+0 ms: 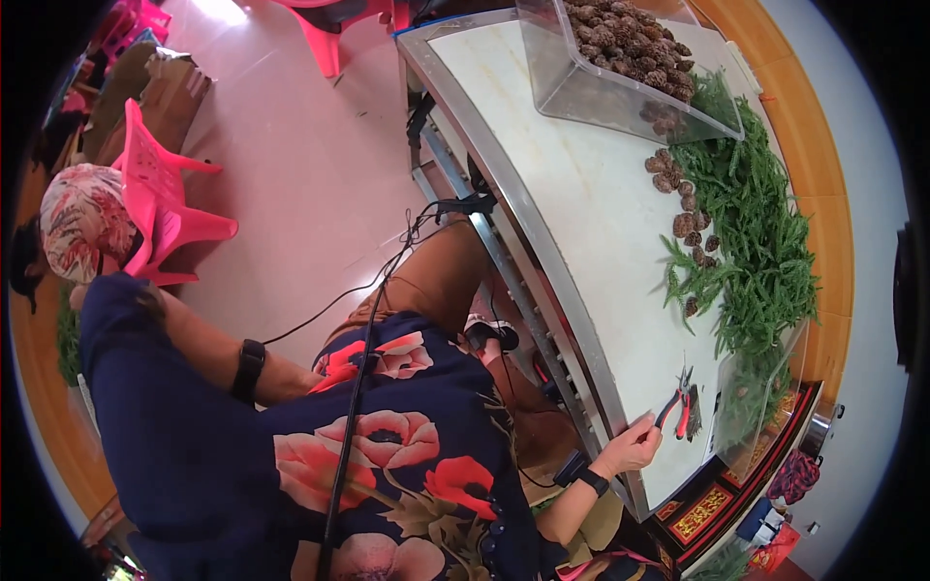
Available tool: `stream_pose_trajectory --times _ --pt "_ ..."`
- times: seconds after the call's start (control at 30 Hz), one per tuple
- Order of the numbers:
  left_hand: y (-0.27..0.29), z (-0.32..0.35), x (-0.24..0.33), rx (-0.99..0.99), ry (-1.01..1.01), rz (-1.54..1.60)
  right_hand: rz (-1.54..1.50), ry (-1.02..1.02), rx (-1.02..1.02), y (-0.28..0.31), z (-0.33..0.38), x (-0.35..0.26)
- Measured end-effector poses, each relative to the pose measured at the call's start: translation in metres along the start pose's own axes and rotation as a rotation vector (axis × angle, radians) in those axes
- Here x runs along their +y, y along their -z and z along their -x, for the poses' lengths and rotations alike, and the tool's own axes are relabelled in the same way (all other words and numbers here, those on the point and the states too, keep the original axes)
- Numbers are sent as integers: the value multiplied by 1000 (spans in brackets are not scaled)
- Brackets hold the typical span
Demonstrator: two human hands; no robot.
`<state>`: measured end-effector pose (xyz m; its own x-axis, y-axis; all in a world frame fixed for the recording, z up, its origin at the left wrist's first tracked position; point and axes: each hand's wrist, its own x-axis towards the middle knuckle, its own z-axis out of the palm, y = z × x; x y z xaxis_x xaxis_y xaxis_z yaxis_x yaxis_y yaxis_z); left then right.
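Note:
My right hand (628, 447), a dark band at its wrist, is at the table's near edge. Its fingers are curled together at the end of one handle of the red-and-black pliers (675, 407). The pliers' jaws point away across the white tabletop (601, 252). Beside them lies a small dark bundle of thin pieces (695, 416). My left forearm (213, 353), with a black watch (249, 370), reaches across my lap; the hand itself is hidden at my floral top. Loose pine cones (687, 225) lie next to a heap of green artificial sprigs (751, 228).
A clear plastic bin (581, 97) of pine cones stands at the far end; another clear bin (751, 407) sits at the right. Black cables (392, 261) run over my leg. Pink plastic chairs (160, 194) stand left, one beside a person in a patterned cap (87, 218).

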<state>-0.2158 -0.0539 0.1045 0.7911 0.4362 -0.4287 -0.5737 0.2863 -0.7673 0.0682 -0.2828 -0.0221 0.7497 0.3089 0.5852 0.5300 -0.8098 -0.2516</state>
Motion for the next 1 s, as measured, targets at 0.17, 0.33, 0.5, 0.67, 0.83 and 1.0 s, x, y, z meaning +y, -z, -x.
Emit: stream_pose_trajectory --times 0.17,0.33,0.5,0.67,0.83,1.0 --pt "-20 -40 35 86 -106 204 21 -16 -6 3 3 9" --pt "-27 -71 58 176 -214 409 21 -35 -37 1 1 2" --pt "-31 -98 80 269 -355 619 -1 8 11 1 0 0" --pt "-34 -109 104 327 -546 836 19 4 -9 -1 0 2" --pt "-37 -118 125 365 -727 1055 29 -12 -20 -1 -2 7" --pt "-44 -135 131 411 -857 1250 25 -6 -7 -2 0 7"
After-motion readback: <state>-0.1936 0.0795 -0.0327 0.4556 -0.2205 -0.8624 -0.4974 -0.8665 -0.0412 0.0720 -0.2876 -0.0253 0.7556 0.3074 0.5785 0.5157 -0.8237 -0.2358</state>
